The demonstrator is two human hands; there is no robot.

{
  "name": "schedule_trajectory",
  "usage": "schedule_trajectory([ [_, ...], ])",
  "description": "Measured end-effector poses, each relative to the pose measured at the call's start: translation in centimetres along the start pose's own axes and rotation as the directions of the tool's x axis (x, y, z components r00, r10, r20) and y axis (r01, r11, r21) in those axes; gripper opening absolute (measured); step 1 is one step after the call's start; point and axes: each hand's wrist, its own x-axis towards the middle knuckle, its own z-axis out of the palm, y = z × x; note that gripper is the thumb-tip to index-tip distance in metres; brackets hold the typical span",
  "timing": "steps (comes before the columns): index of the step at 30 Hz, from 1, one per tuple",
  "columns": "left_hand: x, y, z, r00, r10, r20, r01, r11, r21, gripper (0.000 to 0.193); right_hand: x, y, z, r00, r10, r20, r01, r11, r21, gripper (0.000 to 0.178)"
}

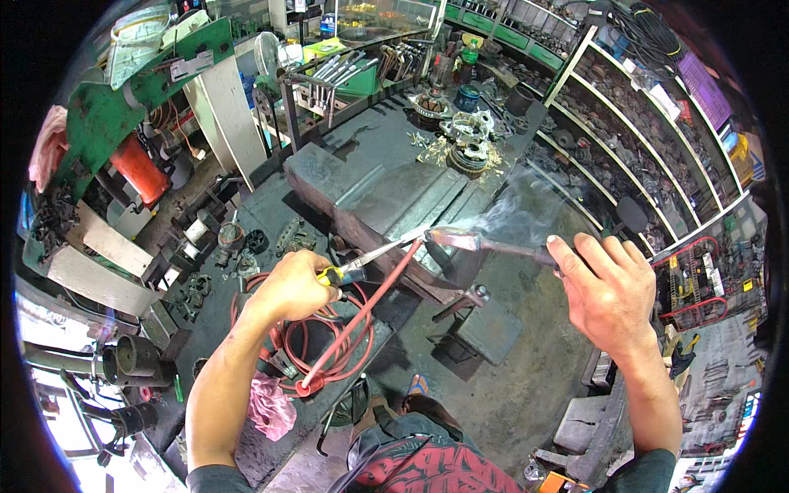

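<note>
My left hand (288,287) is closed around long-nose pliers (374,255) with yellow and black handles. Their jaws meet the upper end of a thick, straight red cable (362,316), which slants down to the red coil by the bench. My right hand (606,292) grips the dark handle of what looks like a heavy soldering iron (493,245). Its copper-coloured, shiny head is against or very close to the plier tips and cable end; exact contact is too small to tell. Pale smoke (526,205) rises beside the iron.
Behind the tips stands a big metal anvil or vise block (386,201). Greasy metal parts (468,148) sit on the bench beyond. Red hose (288,341) and a pink rag (271,407) lie at left. A small stool (489,329) stands below; parts shelves (649,140) line the right.
</note>
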Motion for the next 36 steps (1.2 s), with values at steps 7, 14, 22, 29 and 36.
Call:
schedule_trajectory([
  [7, 0.2, -0.4, -0.2, 0.999, -0.007, 0.046, 0.008, 1.0, -0.019, 0.04, 0.8, 0.1, -0.4, 0.997, -0.071, -0.018, 0.07, 0.995, -0.074, 0.046],
  [14, 0.5, -0.8, -0.1, 0.999, 0.029, 0.024, -0.028, 0.999, -0.021, 0.039, 1.4, 0.3, -0.5, 0.994, -0.089, -0.057, 0.084, 0.994, -0.074, 0.041],
  [22, 0.9, -1.1, -0.5, 0.996, 0.033, 0.088, -0.031, 0.999, -0.022, 0.038, 1.5, 0.2, -0.7, 0.998, -0.047, -0.051, 0.046, 0.999, -0.024, 0.042],
  [29, 1.1, -0.5, -1.1, 0.987, 0.001, 0.161, 0.003, 1.0, -0.02, 0.037, 1.5, 0.2, -0.3, 0.997, -0.061, -0.046, 0.06, 0.998, -0.036, 0.041],
  [36, 1.1, -1.1, -1.1, 0.989, 0.025, 0.146, -0.025, 1.0, 0.0, 0.038, 1.6, 0.4, -0.2, 0.995, -0.083, -0.049, 0.08, 0.995, -0.066, 0.042],
])
